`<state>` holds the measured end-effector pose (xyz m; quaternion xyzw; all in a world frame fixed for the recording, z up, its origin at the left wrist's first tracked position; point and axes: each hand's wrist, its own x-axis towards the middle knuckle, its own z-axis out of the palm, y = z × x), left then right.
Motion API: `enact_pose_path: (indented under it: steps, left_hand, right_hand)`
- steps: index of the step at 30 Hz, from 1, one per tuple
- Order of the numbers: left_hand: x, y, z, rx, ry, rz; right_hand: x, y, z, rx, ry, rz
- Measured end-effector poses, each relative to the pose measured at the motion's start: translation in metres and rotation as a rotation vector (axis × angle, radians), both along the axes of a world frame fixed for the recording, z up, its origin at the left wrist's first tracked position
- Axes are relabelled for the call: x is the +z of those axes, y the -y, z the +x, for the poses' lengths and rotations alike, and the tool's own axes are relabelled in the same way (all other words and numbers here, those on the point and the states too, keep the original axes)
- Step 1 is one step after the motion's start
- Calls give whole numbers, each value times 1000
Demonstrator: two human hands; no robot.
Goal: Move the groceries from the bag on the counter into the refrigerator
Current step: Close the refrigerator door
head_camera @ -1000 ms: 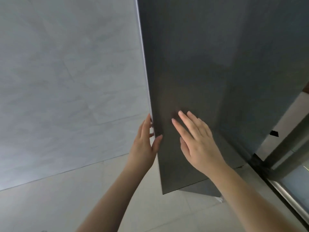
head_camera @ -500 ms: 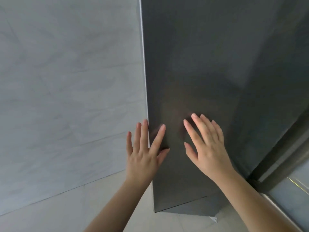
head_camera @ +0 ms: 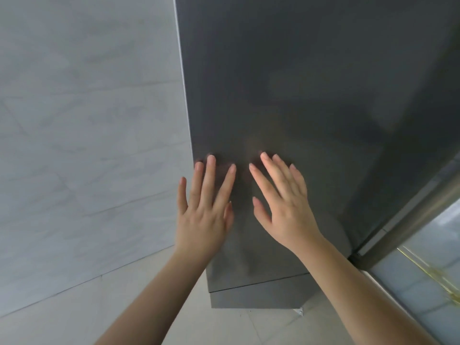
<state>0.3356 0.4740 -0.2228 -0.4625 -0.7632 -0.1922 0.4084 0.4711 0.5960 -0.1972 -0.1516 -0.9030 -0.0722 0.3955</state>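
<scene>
The dark grey refrigerator door [head_camera: 286, 83] fills the upper middle and right of the head view. My left hand [head_camera: 206, 207] lies flat against it near its left edge, fingers spread, holding nothing. My right hand [head_camera: 283, 202] presses flat on the door just to the right, fingers apart and empty. The door sits flush against the refrigerator body. The bag, the counter and the groceries are out of view.
A pale grey marbled wall [head_camera: 87, 133] runs along the left. Light floor tiles [head_camera: 74, 319] lie below. At the right stands a metal frame [head_camera: 410, 220] with a glass pane [head_camera: 435, 257] beside it.
The door has swung shut against the refrigerator. My left hand left the door's edge and now lies flat on its face; both hands have moved up and forward with the door.
</scene>
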Motion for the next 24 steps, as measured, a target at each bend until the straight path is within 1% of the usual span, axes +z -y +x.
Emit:
enact_pose_path:
  steps: [4,7,10,17,21,24]
  left_hand:
    - [0,-17,-13,-1,43,-63]
    - [-7,-31,-30,-33,115,-184]
    - [-16,-38,-43,-52,165,-268]
    - [-13,-39,-41,-63,216,-310]
    - [-4,-30,-34,-22,248,-365]
    - [6,-25,-25,-1,268,-356]
  right_hand:
    - [2,-20,-8,-9,89,-42]
    - [-3,-34,-14,-69,198,-107]
    - [-9,-41,-16,-120,282,-123]
    - [-9,-42,-13,-88,273,-160]
    - [-8,-39,-10,-41,289,-194]
    - [-12,-38,-4,-9,305,-242]
